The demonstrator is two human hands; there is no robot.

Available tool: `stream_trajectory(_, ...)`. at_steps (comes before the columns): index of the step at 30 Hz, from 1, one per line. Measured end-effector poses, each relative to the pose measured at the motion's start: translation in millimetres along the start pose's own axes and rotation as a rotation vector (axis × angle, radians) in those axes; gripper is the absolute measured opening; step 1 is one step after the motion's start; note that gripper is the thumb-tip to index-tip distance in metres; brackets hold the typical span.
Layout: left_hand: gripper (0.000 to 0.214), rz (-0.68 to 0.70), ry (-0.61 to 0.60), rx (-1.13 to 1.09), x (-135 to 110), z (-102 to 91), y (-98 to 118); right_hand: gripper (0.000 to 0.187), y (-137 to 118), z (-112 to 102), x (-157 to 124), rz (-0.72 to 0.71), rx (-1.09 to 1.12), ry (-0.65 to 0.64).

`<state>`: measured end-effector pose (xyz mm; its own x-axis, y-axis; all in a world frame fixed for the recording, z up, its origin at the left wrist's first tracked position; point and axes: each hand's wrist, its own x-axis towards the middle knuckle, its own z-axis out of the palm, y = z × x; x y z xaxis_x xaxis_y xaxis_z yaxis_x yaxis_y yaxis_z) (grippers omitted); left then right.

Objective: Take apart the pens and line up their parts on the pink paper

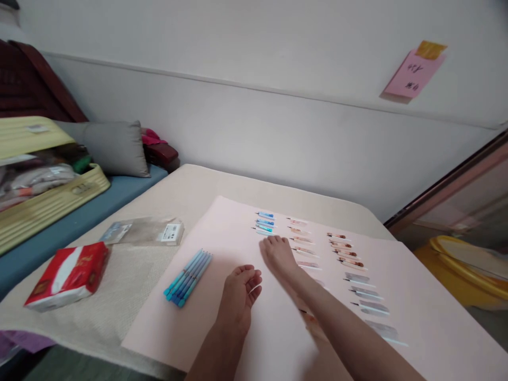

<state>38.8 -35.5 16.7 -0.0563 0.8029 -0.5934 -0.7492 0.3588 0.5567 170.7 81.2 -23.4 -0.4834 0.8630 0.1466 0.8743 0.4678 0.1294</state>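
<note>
My left hand hovers over the pale pink sheet, its fingers loosely curled and apart, with nothing in them. Left of it lies a bundle of blue and teal pens, side by side. My right hand reaches farther out, low over the sheet, its fingers bent down and close together. Whatever they hold, if anything, is hidden. Just beyond its fingertips is a short column of slim blue pens. Peach-toned pens lie to the right of this hand, partly covered by the forearm lower down.
Farther right are brown-patterned pens and grey pens in a column. A clear plastic packet and a red tissue pack lie on the cream cover at left. A yellow case and grey pillow stand beyond.
</note>
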Motion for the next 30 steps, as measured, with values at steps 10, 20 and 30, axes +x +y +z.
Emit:
stream_trajectory(10,0.016,0.038,-0.046,-0.021,-5.2,-0.8,-0.2,0.029,-55.8,-38.8,-146.6,0.037,0.122,-0.2)
stream_trajectory(20,0.017,0.105,-0.116,0.198,-7.7,-12.7,-9.3,0.02,-77.0,-19.0,-162.9,0.031,0.136,-0.223)
stream_trajectory(30,0.022,0.668,0.101,1.754,7.1,-25.5,14.4,0.025,-66.9,-25.4,-171.4,-0.039,0.212,-0.288)
